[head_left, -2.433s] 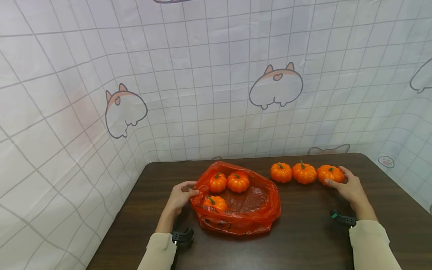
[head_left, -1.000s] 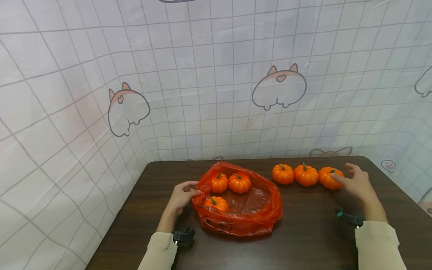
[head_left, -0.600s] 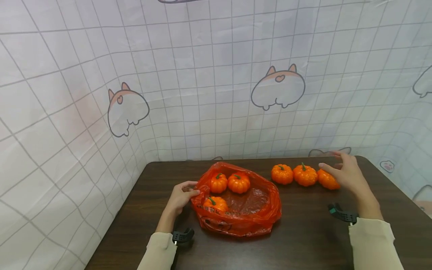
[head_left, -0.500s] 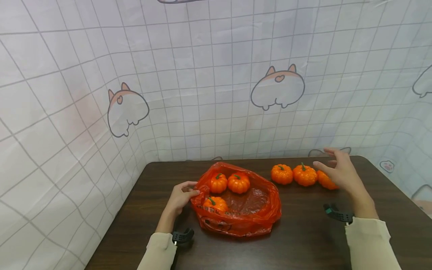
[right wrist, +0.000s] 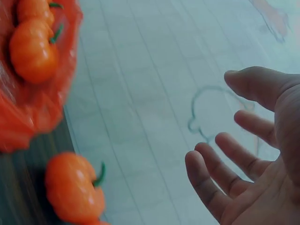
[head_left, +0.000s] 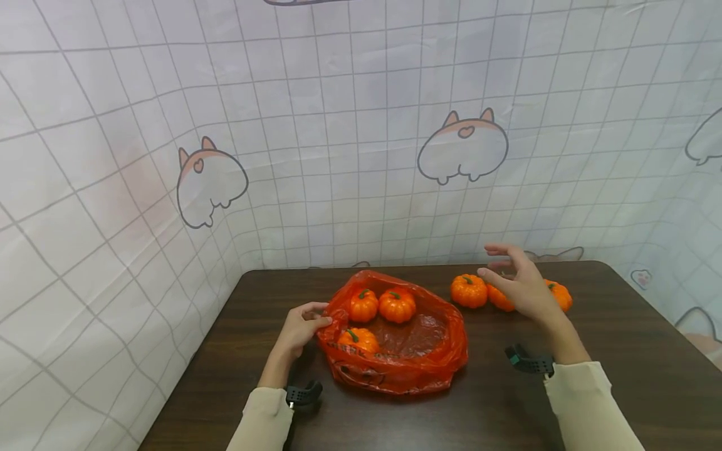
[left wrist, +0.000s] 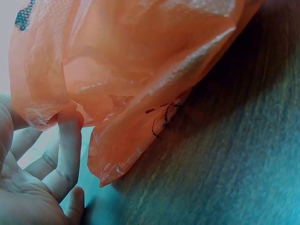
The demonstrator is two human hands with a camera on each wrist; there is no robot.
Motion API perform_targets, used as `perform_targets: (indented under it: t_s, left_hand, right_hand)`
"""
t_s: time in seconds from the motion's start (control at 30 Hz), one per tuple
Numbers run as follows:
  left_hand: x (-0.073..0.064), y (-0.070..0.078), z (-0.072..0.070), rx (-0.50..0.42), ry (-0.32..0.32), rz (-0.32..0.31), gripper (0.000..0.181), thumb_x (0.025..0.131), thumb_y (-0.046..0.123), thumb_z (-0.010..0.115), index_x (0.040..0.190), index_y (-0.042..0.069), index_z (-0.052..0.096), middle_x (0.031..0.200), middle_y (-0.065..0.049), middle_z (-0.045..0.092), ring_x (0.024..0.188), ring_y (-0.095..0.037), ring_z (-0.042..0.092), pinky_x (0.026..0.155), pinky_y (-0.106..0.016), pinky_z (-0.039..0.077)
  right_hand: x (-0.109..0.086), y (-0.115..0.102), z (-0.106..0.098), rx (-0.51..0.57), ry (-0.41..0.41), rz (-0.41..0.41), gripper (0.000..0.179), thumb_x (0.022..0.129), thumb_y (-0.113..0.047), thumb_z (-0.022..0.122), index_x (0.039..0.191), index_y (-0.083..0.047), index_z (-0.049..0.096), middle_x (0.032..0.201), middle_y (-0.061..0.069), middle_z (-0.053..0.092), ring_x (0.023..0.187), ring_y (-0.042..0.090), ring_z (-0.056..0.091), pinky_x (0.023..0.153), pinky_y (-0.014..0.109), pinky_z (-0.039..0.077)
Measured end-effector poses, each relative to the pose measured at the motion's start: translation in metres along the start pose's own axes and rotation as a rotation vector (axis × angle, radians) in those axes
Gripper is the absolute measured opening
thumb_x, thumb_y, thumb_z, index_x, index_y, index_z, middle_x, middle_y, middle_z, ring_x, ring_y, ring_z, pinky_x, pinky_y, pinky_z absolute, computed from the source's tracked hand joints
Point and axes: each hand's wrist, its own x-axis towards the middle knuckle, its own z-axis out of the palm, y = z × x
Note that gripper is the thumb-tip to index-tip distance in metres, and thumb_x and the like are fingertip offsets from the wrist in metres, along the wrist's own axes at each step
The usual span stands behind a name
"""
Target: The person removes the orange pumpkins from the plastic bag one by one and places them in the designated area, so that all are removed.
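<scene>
A red plastic bag [head_left: 403,378] lies mouth up on the table. Inside it are three small orange pumpkins with green stems: two at the back [head_left: 397,305] and one at the front left [head_left: 359,340]. My left hand [head_left: 299,329] pinches the bag's left rim between thumb and fingers, seen closer in the left wrist view on the thin plastic [left wrist: 140,61]. Right of the bag stands a row of three more pumpkins: left [head_left: 469,290], middle [head_left: 499,299], right [head_left: 560,295]. My right hand [head_left: 527,285], fingers spread and holding nothing, hovers over the row, partly hiding the middle and right ones.
The dark wood table [head_left: 485,413] reaches back to a white grid-patterned cloth [head_left: 338,156] with cartoon animal drawings. The cloth also rises along both sides. Each wrist wears a black strap [head_left: 304,394].
My right hand has let go of the rightmost pumpkin, risen, and moved left above the row. That pumpkin stays beside the others. My left hand keeps its grip on the bag.
</scene>
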Motion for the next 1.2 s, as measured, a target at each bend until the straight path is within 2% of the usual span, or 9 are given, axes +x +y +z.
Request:
perform_targets:
  t_s: [0.23,0.4,0.63,0.9,1.07,1.2]
  left_hand:
    - [0.001,0.000,0.000,-0.003,0.000,-0.001,0.031,0.089,0.006,0.076,0.120,0.004,0.073,0.085,-0.007,0.065,0.072,-0.016,0.060,0.063,-0.028,0.053]
    - [0.003,-0.001,-0.001,-0.008,0.005,-0.010,0.030,0.089,0.005,0.075,0.119,0.006,0.074,0.084,-0.006,0.065,0.072,-0.017,0.060,0.064,-0.028,0.053]
    - [0.003,-0.001,-0.001,-0.014,0.002,-0.007,0.031,0.089,0.005,0.075,0.119,0.005,0.073,0.083,-0.006,0.065,0.071,-0.016,0.061,0.063,-0.028,0.053]
    - [0.001,0.000,-0.001,-0.020,-0.003,-0.007,0.030,0.089,0.004,0.074,0.119,0.005,0.073,0.084,-0.007,0.066,0.071,-0.016,0.061,0.064,-0.029,0.053]
    - [0.002,-0.001,0.000,-0.016,-0.001,-0.005,0.030,0.089,0.005,0.074,0.120,0.005,0.073,0.085,-0.008,0.066,0.072,-0.016,0.061,0.063,-0.029,0.053]
    - [0.002,-0.001,-0.001,-0.006,-0.001,-0.001,0.030,0.090,0.005,0.074,0.120,0.005,0.073,0.086,-0.008,0.066,0.073,-0.016,0.061,0.064,-0.029,0.052]
  right_hand:
    - [0.006,-0.010,0.036,0.017,-0.031,-0.066,0.052,0.101,-0.027,0.066,0.145,-0.007,0.048,0.147,0.018,0.047,0.125,0.037,0.057,0.101,0.059,0.049]
    - [0.007,-0.013,0.067,0.039,-0.047,-0.105,0.046,0.099,-0.026,0.069,0.140,-0.013,0.054,0.140,0.012,0.054,0.115,0.031,0.060,0.094,0.050,0.053]
    - [0.003,-0.018,0.105,0.070,-0.124,-0.168,0.044,0.095,-0.020,0.074,0.134,-0.012,0.057,0.130,0.009,0.058,0.109,0.036,0.063,0.090,0.051,0.055]
    - [-0.002,-0.020,0.132,0.083,-0.188,-0.206,0.043,0.093,-0.019,0.077,0.132,-0.013,0.060,0.129,0.015,0.059,0.103,0.036,0.064,0.083,0.039,0.058]
    - [-0.005,-0.021,0.145,0.054,-0.216,-0.233,0.050,0.092,-0.019,0.077,0.137,-0.010,0.057,0.132,0.017,0.059,0.099,0.034,0.065,0.081,0.046,0.060]
    - [-0.009,-0.025,0.154,0.028,-0.231,-0.224,0.054,0.091,-0.017,0.078,0.139,-0.008,0.056,0.134,0.015,0.060,0.102,0.032,0.064,0.082,0.043,0.060]
